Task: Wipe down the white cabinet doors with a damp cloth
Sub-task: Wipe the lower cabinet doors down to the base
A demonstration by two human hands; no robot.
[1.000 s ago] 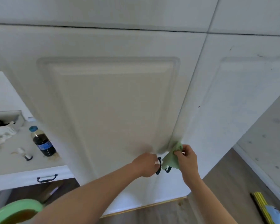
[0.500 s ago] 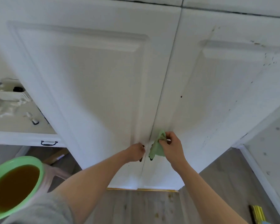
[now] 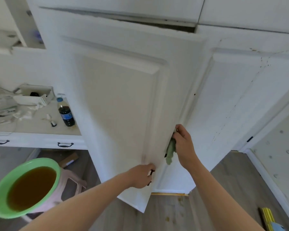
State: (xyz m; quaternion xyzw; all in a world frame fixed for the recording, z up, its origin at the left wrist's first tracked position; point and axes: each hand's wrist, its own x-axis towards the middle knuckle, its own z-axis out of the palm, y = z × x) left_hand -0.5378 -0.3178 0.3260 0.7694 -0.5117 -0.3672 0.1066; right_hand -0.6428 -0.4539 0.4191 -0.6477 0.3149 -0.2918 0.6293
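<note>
At the lower left of the frame a green basin (image 3: 26, 187) of brown water sits on a pinkish stool (image 3: 72, 179); above it, at the left edge, the desk (image 3: 35, 125) carries a white tray (image 3: 32, 95), scraps of clutter and a dark bottle (image 3: 65, 112) with a blue cap, with two dark drawer pulls below its front edge. In the centre, the left cabinet door (image 3: 120, 105) has swung open toward the camera since half a second ago, when both doors were shut flush; a dark gap now shows along its top. The left hand (image 3: 141, 175), low in the middle of the frame, has its fingers curled round the door's dark handle and holds the door out. Just right of it, the right hand (image 3: 183, 144) has moved up to the door's free edge, its fingers clamped on the green cloth (image 3: 171, 152), which hangs bunched against that edge, between the two doors. This probably means the narrow edge strip is being wiped, a part that cannot be reached with the doors closed. The right cabinet door (image 3: 237, 100), in the right half of the frame, is shut and shows dark specks and streaks toward its upper right, so work there looks unfinished. The open door itself now partly covers the right door's inner edge. At the lower right a yellow tool (image 3: 267, 217) lies on the wooden floor (image 3: 173, 212).
</note>
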